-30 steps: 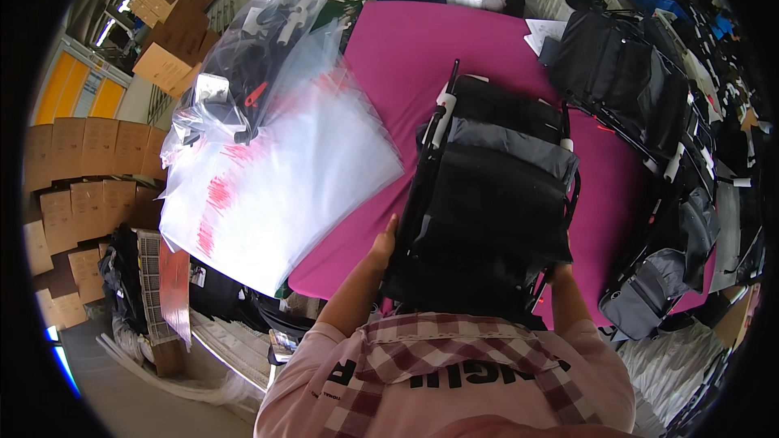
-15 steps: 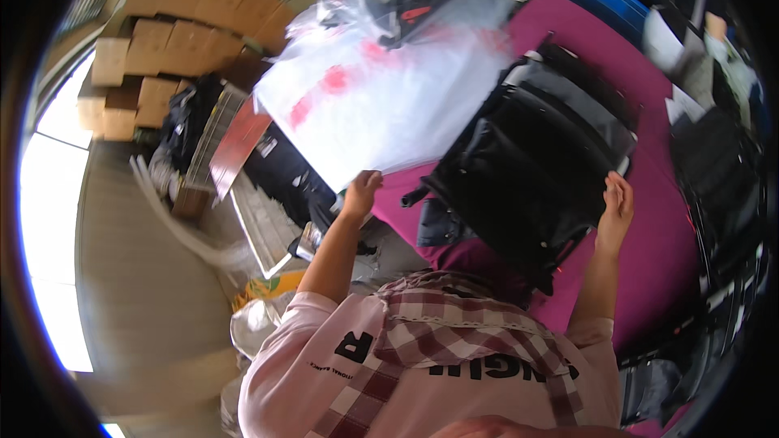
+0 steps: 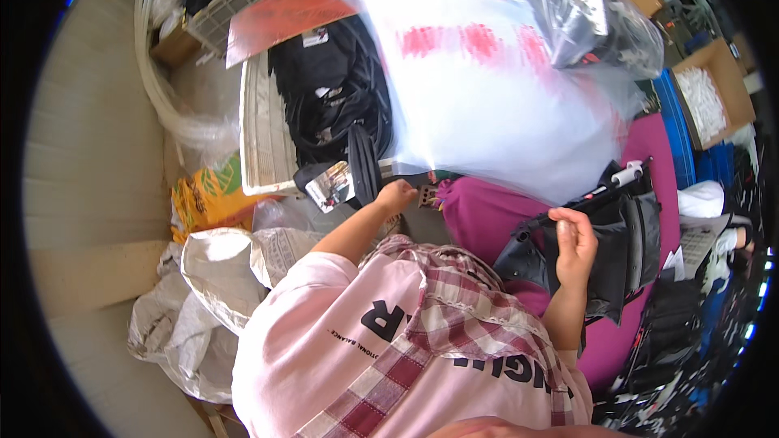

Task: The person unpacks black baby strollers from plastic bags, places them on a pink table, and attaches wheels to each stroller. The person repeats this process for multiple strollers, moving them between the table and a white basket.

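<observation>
My left hand (image 3: 398,196) hovers at the table's near left edge with loosely curved fingers and nothing visible in it. Beside it hang a black strap (image 3: 363,164) and a printed card tag (image 3: 331,185), at the corner of a pale crate (image 3: 266,134) filled with black fabric goods (image 3: 329,73). My right hand (image 3: 573,245) is raised, thumb and fingers apart and holding nothing I can see. Behind and under it a black bag (image 3: 608,239) lies on the magenta cloth (image 3: 649,142). Whether that hand touches the bag cannot be told.
A large white plastic sack (image 3: 487,105) with red marks covers the table's far part, a clear-wrapped black bundle (image 3: 596,20) on top. A red board (image 3: 300,4) lies behind the crate. White woven sacks (image 3: 219,276) stand at left. An open carton (image 3: 704,97) is far right.
The view has turned left toward the crate, so the black bag now sits farther right. My left hand has come close to the strap and tag; my right hand now appears in front of the bag.
</observation>
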A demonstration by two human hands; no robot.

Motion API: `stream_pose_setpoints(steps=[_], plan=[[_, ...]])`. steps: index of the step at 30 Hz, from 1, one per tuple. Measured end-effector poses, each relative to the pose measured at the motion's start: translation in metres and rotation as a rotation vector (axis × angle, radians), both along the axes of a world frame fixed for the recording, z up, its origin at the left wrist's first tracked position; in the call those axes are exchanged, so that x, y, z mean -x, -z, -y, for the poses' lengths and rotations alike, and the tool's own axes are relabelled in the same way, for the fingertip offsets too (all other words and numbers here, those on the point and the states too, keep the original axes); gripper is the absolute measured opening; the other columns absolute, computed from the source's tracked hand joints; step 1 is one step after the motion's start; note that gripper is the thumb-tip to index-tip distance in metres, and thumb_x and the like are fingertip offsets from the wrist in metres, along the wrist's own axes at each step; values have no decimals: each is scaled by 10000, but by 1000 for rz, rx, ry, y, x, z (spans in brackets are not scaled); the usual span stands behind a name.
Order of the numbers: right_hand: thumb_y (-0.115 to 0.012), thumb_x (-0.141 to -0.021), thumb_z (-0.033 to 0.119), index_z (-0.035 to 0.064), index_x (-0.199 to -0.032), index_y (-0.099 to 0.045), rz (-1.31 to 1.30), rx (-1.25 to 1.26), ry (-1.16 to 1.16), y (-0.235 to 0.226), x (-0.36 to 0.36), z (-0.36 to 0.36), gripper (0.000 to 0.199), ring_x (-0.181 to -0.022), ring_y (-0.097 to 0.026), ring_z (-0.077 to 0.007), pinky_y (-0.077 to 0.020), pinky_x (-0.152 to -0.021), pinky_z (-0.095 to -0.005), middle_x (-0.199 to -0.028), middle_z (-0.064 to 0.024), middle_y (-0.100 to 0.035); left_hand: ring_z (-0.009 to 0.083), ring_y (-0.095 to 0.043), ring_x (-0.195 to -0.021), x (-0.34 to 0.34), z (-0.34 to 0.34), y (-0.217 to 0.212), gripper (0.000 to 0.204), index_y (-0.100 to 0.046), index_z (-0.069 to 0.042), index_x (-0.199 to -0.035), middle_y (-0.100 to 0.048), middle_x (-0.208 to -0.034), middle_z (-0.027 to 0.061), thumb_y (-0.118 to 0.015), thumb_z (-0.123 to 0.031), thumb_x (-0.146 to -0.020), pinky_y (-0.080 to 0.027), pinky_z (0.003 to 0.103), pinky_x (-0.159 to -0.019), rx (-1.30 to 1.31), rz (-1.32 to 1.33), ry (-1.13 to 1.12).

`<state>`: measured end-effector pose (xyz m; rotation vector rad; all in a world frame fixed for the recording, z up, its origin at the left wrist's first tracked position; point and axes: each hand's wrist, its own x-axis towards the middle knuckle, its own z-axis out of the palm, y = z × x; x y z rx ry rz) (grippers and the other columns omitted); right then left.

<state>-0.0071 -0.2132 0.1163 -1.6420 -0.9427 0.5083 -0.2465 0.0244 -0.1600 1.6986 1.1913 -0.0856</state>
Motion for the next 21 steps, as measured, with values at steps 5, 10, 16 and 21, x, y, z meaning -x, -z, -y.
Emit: stream_pose_setpoints(steps=[5,10,16,21], plan=[[-629,-822,41,-14,-986,-630,284,173,-325,-1,52,-91,173,-898,-651,-275,-496,-819,-344,-953,-139,-670,312,-616,-1056,73,-43,40,529,-607,-28,-1108,-658,-1081,174,-700,-423,-767,-475,379,-911,6,-107,-334],[-648,-829,100,13,-991,-632,114,401,-660,48,84,-109,185,-873,-663,-256,-511,-784,-337,-946,-133,-670,356,-575,-1125,105,-57,91,737,-479,26,-1241,-589,-1187,242,-743,-427,-724,-449,393,-969,57,-138,-717],[-658,-842,148,19,-1054,-624,98,559,-594,65,78,-120,250,-876,-667,-222,-519,-771,-312,-962,-125,-661,368,-512,-1216,95,-78,120,938,-361,75,-1330,-494,-1313,277,-792,-432,-671,-421,399,-1021,267,-210,-777],[-654,-857,153,3,-1087,-613,34,685,-538,81,73,-104,277,-874,-670,-198,-523,-771,-297,-972,-119,-661,350,-518,-1225,67,-75,135,1008,-313,117,-1366,-478,-1351,267,-790,-445,-679,-426,369,-1018,316,-276,-721]])
